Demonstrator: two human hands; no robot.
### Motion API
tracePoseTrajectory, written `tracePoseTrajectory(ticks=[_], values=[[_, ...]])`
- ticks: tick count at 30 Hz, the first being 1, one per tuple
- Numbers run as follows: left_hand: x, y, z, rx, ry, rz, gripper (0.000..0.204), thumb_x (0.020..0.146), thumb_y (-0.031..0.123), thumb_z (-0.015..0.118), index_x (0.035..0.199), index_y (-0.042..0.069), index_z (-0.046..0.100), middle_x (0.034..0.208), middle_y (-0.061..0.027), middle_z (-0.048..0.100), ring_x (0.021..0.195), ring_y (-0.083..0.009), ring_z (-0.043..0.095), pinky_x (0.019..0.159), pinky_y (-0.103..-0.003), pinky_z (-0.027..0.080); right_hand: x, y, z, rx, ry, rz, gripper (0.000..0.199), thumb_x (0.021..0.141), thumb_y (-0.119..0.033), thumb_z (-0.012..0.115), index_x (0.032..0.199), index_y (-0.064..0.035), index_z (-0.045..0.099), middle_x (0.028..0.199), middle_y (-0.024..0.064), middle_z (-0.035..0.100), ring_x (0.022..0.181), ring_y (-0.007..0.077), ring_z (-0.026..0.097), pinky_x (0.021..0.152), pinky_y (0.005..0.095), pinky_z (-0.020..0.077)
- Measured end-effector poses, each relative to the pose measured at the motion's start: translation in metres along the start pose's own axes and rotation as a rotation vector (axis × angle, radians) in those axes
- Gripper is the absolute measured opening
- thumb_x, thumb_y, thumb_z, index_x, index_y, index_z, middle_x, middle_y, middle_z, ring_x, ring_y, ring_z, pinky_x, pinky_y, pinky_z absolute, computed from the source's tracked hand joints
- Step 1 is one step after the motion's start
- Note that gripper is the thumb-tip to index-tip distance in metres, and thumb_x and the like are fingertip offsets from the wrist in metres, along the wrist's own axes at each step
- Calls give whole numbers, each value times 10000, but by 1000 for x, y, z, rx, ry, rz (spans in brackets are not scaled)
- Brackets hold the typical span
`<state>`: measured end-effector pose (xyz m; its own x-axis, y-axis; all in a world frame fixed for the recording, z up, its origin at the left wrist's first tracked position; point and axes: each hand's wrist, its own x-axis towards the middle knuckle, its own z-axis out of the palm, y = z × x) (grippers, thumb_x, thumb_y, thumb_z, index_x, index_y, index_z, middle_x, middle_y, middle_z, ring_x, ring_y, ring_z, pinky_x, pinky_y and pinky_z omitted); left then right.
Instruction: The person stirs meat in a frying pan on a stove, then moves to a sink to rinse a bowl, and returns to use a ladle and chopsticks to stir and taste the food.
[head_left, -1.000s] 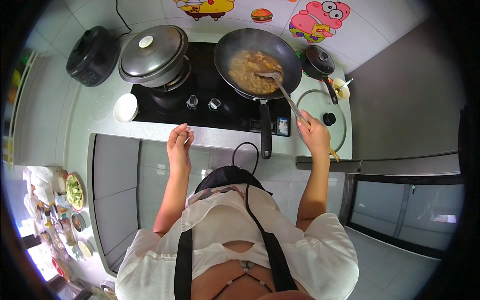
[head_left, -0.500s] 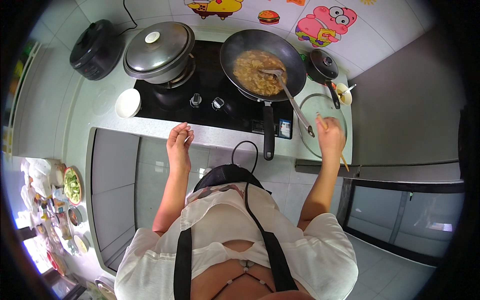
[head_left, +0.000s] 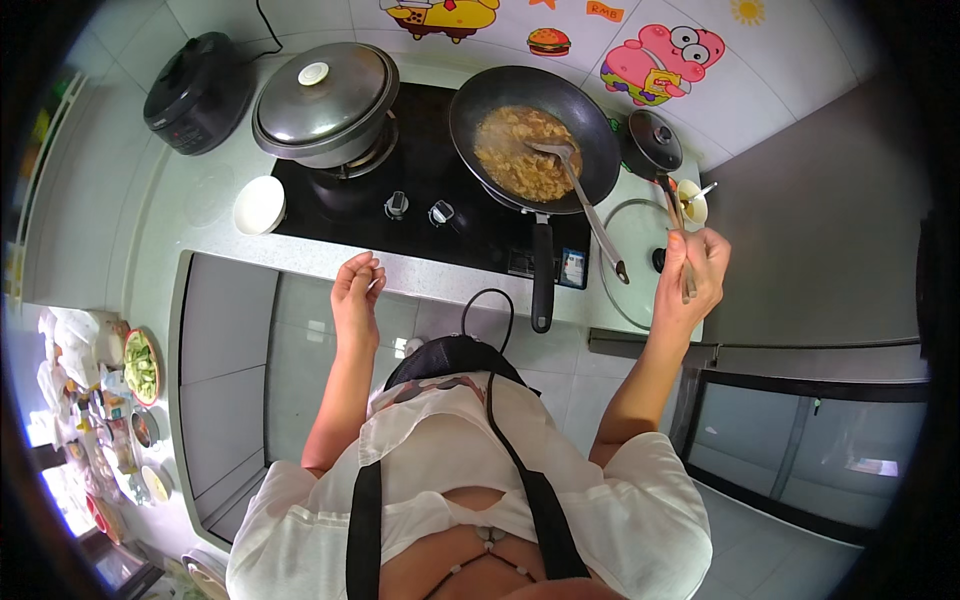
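My right hand (head_left: 697, 282) is closed round thin wooden chopsticks (head_left: 689, 288), raised over the right end of the counter, close to the handle of a small lidded black pan (head_left: 652, 142). My left hand (head_left: 356, 290) hovers at the counter's front edge, holding nothing, its fingers loosely bent and a little apart. Between and beyond the hands, a black wok (head_left: 600, 165) stands on the right burner with brownish, steaming food (head_left: 515, 165) in it. A metal spatula (head_left: 597, 222) leans in the wok, its handle hanging over the rim toward my right hand.
A lidded metal pot (head_left: 325, 100) covers the left burner of the black hob (head_left: 420, 170). Nearby are a white bowl (head_left: 259, 206), a black rice cooker (head_left: 200, 95), a glass lid (head_left: 630, 285) and a small bowl with a spoon (head_left: 692, 203). The wok handle (head_left: 541, 280) juts past the counter edge.
My right hand has moved right and turned, so the chopsticks now point away from me, toward the small pan's handle. My left hand stays nearly in place.
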<state>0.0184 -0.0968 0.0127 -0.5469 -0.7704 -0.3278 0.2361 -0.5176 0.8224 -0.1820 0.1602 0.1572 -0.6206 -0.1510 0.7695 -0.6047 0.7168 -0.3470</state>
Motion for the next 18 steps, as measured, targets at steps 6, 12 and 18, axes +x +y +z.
tracePoseTrajectory(ticks=[6, 12, 18], values=[[2, 8, -4, 7, 41, 4, 151, 837, 63, 484, 975, 38, 542, 877, -30, 559, 788, -107, 538, 743, -229, 451, 3, 16, 12, -374, -160, -186, 94, 774, -160, 586, 774, -66, 594, 861, 86, 545, 724, 284, 554, 616, 380, 433], [39, 12, -48, 34, 201, 38, 216, 825, 87, 470, 1024, 25, 525, 909, -48, 553, 804, -129, 541, 726, -244, 453, -25, 47, 36, -355, -583, -43, 159, 793, -178, 550, 908, -91, 616, 859, 117, 581, 798, 317, 558, 663, 409, 441], [75, 27, -104, -25, 416, 61, 225, 812, 85, 456, 1021, 34, 524, 865, -33, 543, 739, -104, 527, 654, -217, 439, -39, 40, 52, -430, -792, 51, 330, 734, -347, 613, 957, -104, 616, 858, 136, 597, 810, 320, 563, 675, 419, 443]])
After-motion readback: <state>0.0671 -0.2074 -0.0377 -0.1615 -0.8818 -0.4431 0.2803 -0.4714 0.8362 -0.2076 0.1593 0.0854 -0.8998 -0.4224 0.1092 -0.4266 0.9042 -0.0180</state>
